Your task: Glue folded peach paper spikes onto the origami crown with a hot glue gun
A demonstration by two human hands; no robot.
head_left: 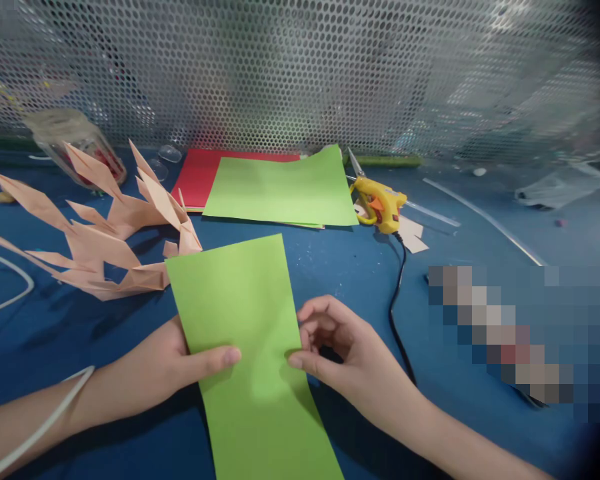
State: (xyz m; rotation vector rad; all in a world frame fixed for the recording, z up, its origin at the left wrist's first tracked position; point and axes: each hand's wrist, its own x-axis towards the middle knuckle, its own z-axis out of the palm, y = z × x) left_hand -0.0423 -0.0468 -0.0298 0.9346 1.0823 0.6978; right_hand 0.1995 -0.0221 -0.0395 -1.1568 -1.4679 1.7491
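Observation:
A long sheet of green paper (240, 300) is held up in front of me, its lower end running out of the bottom of the view. My left hand (195, 360) grips its left side, thumb flat on the front and the other fingers hidden behind. At the right edge, my right hand (340, 347) has its thumb tip over the paper's margin, with the fingers curled beside and partly behind it. Just beyond the left hand stands a peach folded-paper crown (105, 267) with pointed spikes.
More green sheets (280, 190) lie over red paper (195, 177) at the back. A yellow glue gun (385, 203) with a black cord, scissors (356, 163) and glue sticks (485, 220) are to the right. A glass jar (75, 147) leans at left before a perforated metal screen (280, 73).

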